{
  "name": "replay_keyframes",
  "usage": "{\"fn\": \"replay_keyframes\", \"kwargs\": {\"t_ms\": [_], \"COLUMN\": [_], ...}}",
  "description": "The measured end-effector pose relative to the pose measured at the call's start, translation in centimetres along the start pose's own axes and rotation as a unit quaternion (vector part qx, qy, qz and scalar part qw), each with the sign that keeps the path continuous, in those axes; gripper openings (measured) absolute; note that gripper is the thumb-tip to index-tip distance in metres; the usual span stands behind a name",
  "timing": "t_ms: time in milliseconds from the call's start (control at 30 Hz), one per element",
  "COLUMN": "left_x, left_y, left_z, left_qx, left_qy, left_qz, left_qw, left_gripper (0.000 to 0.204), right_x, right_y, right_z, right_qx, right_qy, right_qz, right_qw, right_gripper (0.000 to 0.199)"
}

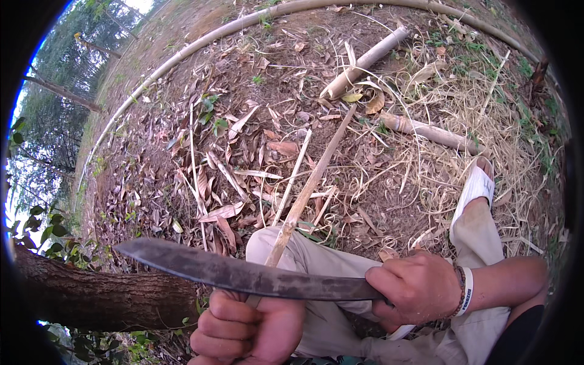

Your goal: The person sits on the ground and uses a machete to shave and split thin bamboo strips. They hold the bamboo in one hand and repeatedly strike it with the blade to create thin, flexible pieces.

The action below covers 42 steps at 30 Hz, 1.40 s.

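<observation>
- i see the left hand (249, 328) clenched, its fingers (224, 329) curled tight
- i have the right hand (417, 286) closed too, knuckles showing
- the right forearm (502, 281) reaches leftward from a bent elbow (537, 274)
- both hands sit apart

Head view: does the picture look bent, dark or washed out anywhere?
Head view: corners fall black, with a blue fringe at left; the long pole bows into an arc, likely the fisheye lens; sky glares white at upper left; light on the ground looks soft; the knife blade shows little blur.
</observation>
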<state>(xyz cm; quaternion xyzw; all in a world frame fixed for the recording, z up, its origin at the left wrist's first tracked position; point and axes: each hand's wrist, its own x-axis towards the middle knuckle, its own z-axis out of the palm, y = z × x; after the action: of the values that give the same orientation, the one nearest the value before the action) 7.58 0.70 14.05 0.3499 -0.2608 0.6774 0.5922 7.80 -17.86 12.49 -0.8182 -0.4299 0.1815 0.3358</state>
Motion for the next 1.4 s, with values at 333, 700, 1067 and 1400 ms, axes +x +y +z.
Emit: {"fn": "replay_keyframes", "kwargs": {"t_ms": [333,700,1067,1400], "left_x": [-0.8,-0.7,-0.6,1.5], "left_y": [0.3,0.6,-0.4,-2.3], "left_z": [0.0,-0.5,1.0,-0.6], "left_qx": [0.024,-0.052,-0.002,0.066], "left_qy": [-0.01,-0.12,0.01,0.05], "left_qz": [-0.002,-0.02,-0.031,-0.027], "left_qw": [1.0,0.991,0.999,0.996], "left_gripper": [0.045,0.046,0.046,0.047], "right_x": [1.6,2.6,1.4,-0.3], "right_y": [1.4,3.8,11.6,20.9], "right_z": [0.8,0.2,2.7,3.1], "right_qx": [-0.052,-0.035,-0.003,-0.024], "right_qy": [0.042,0.029,0.09,0.182], "right_qz": [0.035,0.093,0.172,0.353], "right_qw": [0.997,0.995,0.981,0.917], "right_gripper": [0.024,0.025,0.025,0.03]}}
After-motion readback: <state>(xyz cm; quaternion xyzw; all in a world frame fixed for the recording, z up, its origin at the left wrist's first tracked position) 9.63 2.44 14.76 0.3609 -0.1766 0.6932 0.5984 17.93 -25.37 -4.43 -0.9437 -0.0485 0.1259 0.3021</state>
